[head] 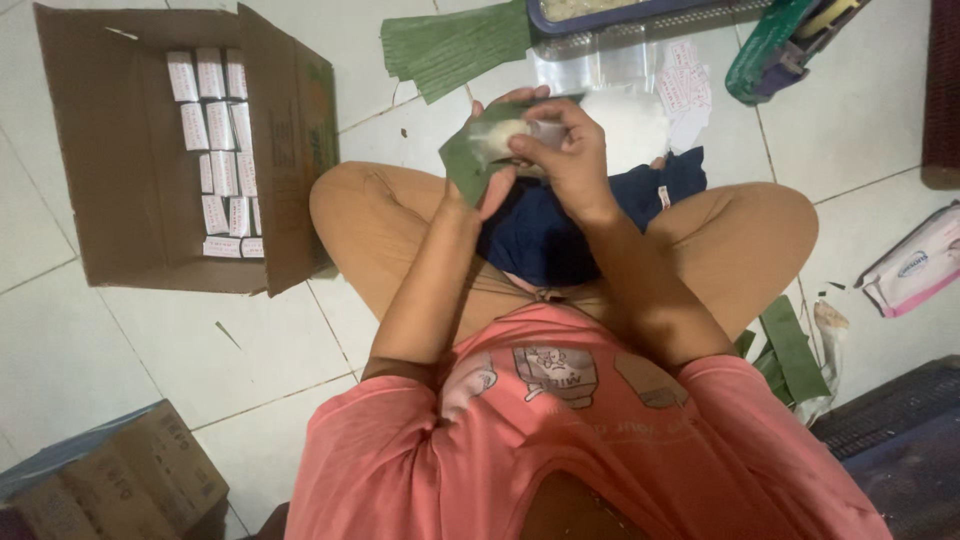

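Both hands meet above the lap of a person sitting cross-legged on a white tiled floor (90, 340). Left hand (490, 175) cups a green leaf piece (465, 160) from below, fingers curled around it. Right hand (570, 150) pinches a whitish lump of filling (500, 135) lying on the leaf. A dark blue cloth (550, 235) covers the lap. An open cardboard box (120, 150) of small white-labelled packets (220, 150) stands to the left. More green leaf strips (450, 45) lie ahead.
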Available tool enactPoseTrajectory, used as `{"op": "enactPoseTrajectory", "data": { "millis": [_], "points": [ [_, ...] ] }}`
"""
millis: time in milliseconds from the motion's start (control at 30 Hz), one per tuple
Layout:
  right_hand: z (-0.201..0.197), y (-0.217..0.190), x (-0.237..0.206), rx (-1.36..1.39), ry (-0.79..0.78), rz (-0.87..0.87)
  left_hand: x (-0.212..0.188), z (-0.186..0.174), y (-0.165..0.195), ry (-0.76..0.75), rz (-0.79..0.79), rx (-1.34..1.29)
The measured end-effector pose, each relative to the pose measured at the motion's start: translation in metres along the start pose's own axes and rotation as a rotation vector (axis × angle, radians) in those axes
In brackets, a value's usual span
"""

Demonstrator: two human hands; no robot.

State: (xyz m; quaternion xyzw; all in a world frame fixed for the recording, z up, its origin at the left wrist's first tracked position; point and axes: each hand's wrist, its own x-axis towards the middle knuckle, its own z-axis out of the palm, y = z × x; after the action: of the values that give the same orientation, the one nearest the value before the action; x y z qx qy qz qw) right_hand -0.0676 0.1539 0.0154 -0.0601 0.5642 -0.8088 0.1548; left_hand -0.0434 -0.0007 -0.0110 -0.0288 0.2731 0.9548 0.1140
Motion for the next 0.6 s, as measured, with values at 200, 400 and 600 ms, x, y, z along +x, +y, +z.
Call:
{"op": "enactPoseTrajectory", "data": {
  "millis": [200, 400, 600],
  "points": [
    [0.017, -0.013, -0.009, -0.205, 0.042, -0.117, -0.006, 0.02, 0.003, -0.031, 0.134, -0.119],
    [0.038, -0.03, -0.024, -0.681, 0.11, -0.359, -0.014, 0.021, 0.006, -0.034, 0.143, -0.168],
    [0.04, -0.037, -0.029, -0.694, 0.026, -0.304, -0.021, -0.003, -0.016, 0.082, 0.28, 0.073]
  ]
}}
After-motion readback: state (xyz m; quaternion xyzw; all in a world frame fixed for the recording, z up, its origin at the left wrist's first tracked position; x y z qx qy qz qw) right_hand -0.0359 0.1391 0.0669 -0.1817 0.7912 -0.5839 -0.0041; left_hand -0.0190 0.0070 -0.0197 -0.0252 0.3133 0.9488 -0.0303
